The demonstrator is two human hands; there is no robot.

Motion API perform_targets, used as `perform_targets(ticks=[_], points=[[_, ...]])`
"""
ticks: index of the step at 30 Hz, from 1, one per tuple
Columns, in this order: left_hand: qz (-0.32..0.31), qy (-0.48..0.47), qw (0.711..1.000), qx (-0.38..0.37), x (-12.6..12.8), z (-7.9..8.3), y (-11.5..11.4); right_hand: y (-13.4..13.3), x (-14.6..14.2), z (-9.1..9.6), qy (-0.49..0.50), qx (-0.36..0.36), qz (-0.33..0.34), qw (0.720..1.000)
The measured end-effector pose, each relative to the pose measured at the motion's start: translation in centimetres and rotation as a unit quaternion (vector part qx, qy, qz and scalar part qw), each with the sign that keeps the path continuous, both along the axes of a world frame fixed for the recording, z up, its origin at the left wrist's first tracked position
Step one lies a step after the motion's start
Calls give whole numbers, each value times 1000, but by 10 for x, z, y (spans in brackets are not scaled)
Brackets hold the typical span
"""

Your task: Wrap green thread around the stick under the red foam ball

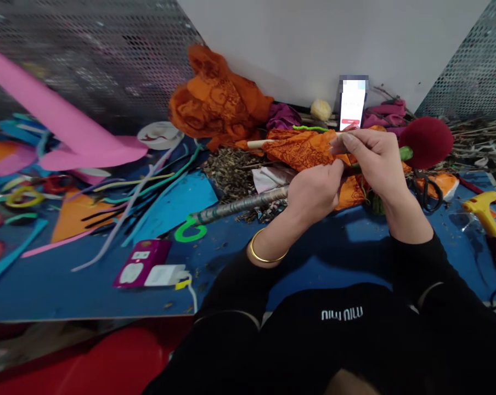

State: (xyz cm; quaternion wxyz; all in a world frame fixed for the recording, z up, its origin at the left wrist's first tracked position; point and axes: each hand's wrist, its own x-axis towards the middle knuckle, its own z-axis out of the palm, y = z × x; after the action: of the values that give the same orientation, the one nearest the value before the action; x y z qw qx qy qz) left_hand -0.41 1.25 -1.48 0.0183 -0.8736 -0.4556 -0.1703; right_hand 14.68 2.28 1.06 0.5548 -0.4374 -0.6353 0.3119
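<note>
My left hand (pixel 314 189) is closed around a stick (pixel 243 203) wrapped in mottled grey-green material. A bright green curled loop (pixel 190 230) hangs from the stick's lower left end. Close by, my right hand (pixel 371 159) is closed in a pinch; what sits between its fingertips is too small or hidden to name. Past my right wrist shows a dark red rounded piece (pixel 427 142) with a green stem-like part (pixel 405 153); my hands hide whether it joins the stick. Orange patterned cloth (pixel 301 148) lies behind and under both hands.
A lit phone (pixel 352 104) leans against the white board. Black-handled scissors (pixel 431 192) and a yellow glue gun (pixel 483 211) lie right. Leftward are a pink cone shape (pixel 67 115), blue sheet (pixel 182 203), coloured strips and a purple box (pixel 143 263). Dry plant bits (pixel 227 175) cover the middle.
</note>
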Motion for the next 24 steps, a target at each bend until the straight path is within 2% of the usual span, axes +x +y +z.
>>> perform_targets(ticks=[12,19,24], points=[[-49,-41,989,137,0,-21,10,1,7,2,-30,-1,-24,999],[-86,-39,973,211,-1,-25,12,4,7,-2,-41,4,-30,999],[-93,-48,971,215,-3,-25,12,3,11,3,-54,24,-25,998]])
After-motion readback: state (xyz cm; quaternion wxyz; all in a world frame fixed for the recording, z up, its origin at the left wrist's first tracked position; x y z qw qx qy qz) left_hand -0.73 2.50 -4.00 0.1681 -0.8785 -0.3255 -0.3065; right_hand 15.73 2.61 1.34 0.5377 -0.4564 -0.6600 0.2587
